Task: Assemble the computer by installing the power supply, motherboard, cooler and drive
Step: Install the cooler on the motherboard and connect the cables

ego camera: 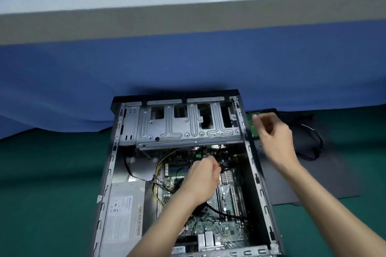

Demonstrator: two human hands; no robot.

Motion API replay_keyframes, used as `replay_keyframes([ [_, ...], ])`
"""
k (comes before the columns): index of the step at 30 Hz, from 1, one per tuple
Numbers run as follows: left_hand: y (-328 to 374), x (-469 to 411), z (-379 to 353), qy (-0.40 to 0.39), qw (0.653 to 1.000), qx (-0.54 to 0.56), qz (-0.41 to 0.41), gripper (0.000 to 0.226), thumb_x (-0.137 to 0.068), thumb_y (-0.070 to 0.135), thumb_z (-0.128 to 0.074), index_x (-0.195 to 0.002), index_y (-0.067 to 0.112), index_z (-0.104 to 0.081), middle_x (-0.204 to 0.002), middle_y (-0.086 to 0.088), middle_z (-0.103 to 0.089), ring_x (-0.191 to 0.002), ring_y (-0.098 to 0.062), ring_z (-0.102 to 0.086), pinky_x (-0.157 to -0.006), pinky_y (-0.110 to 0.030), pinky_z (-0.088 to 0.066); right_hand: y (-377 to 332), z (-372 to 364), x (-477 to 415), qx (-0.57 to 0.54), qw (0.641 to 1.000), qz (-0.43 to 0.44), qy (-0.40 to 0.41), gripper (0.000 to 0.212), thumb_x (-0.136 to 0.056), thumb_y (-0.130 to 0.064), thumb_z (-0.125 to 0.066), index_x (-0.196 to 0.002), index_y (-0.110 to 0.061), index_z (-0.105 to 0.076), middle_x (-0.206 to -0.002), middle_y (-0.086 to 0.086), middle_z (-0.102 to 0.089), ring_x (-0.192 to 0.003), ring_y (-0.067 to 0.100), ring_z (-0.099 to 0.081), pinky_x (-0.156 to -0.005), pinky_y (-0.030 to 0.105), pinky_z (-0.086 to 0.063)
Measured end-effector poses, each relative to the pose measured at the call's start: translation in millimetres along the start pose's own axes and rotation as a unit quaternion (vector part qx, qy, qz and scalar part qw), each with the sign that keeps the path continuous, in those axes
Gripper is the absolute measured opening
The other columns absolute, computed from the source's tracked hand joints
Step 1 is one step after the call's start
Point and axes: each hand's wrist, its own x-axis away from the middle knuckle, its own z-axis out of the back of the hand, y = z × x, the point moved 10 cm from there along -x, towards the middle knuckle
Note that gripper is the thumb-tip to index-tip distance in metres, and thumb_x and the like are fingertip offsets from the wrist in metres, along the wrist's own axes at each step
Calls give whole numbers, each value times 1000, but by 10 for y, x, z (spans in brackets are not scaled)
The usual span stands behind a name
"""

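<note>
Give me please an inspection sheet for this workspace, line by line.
Surface: green table cover under the computer case.
Job's things: power supply and motherboard inside the case; drive, green board up, outside at right.
Clutter: black panel beside the case.
Hands: left hand pinches thin black cable; right hand blurred, grip unclear.
Cables: yellow-black wires inside; black cable loop at right.
Surroundings: blue cloth behind.

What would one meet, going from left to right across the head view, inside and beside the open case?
Power supply → left hand, pinching a thin black wire → right hand → looped black cable.
</note>
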Motion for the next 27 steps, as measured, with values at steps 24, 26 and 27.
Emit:
replay_keyframes([
  [24,-141,-1229,-709,-121,984,-117,53,48,-103,17,-30,-150,13,-23,-157,-9,-20,-141,-28,-27,-114,-34,-20,412,-552,25,-96,992,-49,-70,34,-96,-40,-53,-120,-17,-61,-112,2,-68,-105,16,-64,-92,44,-52],
  [26,-161,-1241,-757,-147,982,-103,60,48,-104,17,-27,-151,14,-20,-159,-7,-16,-143,-25,-23,-115,-34,-17,415,-547,25,-90,992,-50,-70,37,-96,-42,-53,-122,-17,-60,-113,3,-67,-105,17,-64,-91,44,-52],
  [27,-158,-1243,-770,-156,981,-100,62,48,-104,17,-27,-152,15,-19,-159,-7,-15,-143,-25,-23,-116,-35,-17,422,-545,22,-88,992,-51,-71,38,-96,-43,-52,-123,-17,-60,-114,3,-67,-105,17,-64,-91,45,-51],
])
